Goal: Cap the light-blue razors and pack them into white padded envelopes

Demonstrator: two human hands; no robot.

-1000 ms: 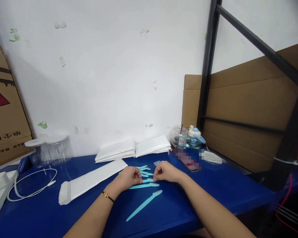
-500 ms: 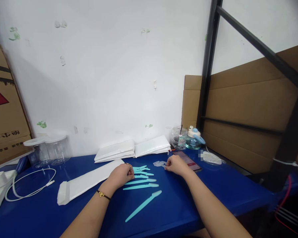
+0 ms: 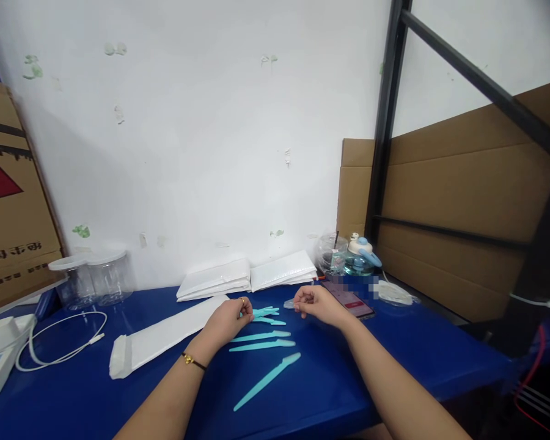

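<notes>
Several turquoise eyebrow razors (image 3: 266, 379) with slim handles lie on the blue table, most of them fanned out to the right of my left hand (image 3: 229, 319). Its thumb and fingers are pinched around the handle end of one razor (image 3: 268, 321) in the upper bunch. Further right, my right hand (image 3: 318, 305) is closed with curled fingers beside small clear plastic pieces (image 3: 289, 304). Whatever its fingertips pinch is too small to make out. A long white padded mailer (image 3: 165, 336) lies left of and partly behind my left hand.
Stacked white mailers (image 3: 215, 281) lean against the wall. A phone (image 3: 348, 299), a wrapped cup (image 3: 333, 256) and a bottle (image 3: 361, 260) stand to the right. Clear jars (image 3: 112, 281) and a white cable (image 3: 62, 360) are on the left; a black metal post (image 3: 385, 122) rises at right.
My right hand has shifted slightly, its fingers curling over the clear plastic pieces and hiding more of them. My left hand has risen a little along the razors. The view has moved slightly.
</notes>
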